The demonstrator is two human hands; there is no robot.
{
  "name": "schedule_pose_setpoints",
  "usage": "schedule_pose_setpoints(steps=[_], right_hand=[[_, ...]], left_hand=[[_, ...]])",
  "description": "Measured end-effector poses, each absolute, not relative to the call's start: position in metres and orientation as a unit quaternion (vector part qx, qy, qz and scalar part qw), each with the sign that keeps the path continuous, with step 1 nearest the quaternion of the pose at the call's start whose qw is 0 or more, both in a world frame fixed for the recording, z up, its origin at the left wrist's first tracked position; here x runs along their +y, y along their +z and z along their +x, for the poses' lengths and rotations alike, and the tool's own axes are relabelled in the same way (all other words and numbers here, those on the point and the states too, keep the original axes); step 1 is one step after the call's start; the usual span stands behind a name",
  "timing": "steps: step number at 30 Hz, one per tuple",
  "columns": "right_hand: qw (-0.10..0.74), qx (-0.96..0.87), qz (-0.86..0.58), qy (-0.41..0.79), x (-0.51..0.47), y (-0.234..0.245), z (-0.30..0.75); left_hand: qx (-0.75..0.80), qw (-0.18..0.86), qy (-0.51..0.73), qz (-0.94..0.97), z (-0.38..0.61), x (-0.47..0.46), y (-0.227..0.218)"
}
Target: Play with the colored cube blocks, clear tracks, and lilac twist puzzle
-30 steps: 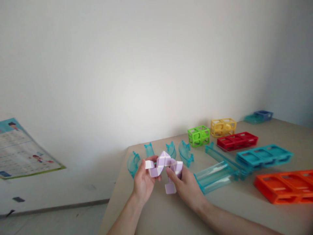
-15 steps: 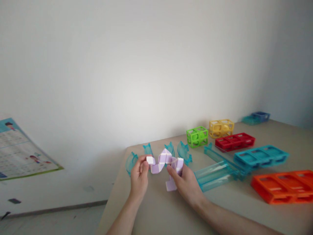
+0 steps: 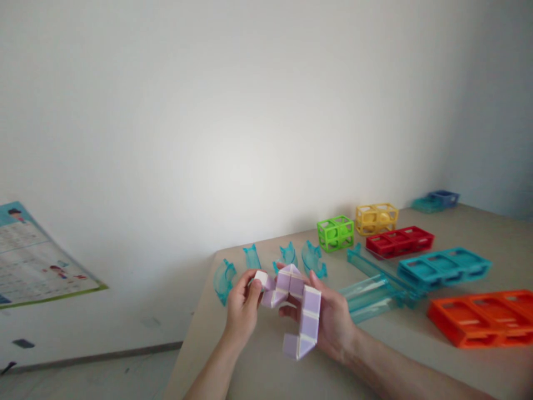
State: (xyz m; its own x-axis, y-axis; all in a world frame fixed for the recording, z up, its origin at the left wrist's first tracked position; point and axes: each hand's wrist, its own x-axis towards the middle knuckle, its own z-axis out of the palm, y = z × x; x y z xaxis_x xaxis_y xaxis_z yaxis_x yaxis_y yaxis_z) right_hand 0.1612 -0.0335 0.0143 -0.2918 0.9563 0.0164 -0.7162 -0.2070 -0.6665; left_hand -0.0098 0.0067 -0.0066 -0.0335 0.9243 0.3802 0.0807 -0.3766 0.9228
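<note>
A lilac and white snake puzzle (image 3: 308,316), bent into a hooked chain of wedge blocks, is held above the table between both hands. My left hand (image 3: 241,308) pinches its white end block between thumb and fingers. My right hand (image 3: 337,322) is curled around the other part from behind, thumb up at its far side and fingertips showing through the bend. The lower end of the chain hangs free, turned toward the left. Parts of the right fingers are hidden behind the blocks.
Curved clear teal track pieces (image 3: 313,260) and straight teal tracks (image 3: 368,297) lie on the table (image 3: 266,366). To the right are green (image 3: 335,233), yellow (image 3: 377,219), red (image 3: 400,242), teal (image 3: 444,266) and orange (image 3: 485,318) frames. A wall stands behind; a poster (image 3: 45,255) hangs left.
The right part of the snake puzzle has swung down and now shows as a longer straight section. My right hand has loosened and shifted behind it; my left hand moved slightly right.
</note>
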Motion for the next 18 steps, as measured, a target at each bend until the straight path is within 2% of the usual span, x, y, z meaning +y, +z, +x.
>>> schedule_pose_setpoints(steps=[4, 11, 18], right_hand=[[0.518, -0.224, -0.2, 0.801, -0.0331, 0.0146, 0.1585], [0.384, -0.216, -0.181, 0.879, -0.0319, 0.0081, 0.1573], [0.356, -0.254, -0.263, 0.86, -0.0317, 0.0163, 0.158]], left_hand=[[0.41, 0.328, 0.568, 0.634, -0.0099, 0.0041, -0.0029], [0.393, 0.375, 0.516, 0.662, -0.0127, 0.0005, 0.0018], [0.367, 0.408, 0.522, 0.653, -0.0174, 0.0042, 0.002]])
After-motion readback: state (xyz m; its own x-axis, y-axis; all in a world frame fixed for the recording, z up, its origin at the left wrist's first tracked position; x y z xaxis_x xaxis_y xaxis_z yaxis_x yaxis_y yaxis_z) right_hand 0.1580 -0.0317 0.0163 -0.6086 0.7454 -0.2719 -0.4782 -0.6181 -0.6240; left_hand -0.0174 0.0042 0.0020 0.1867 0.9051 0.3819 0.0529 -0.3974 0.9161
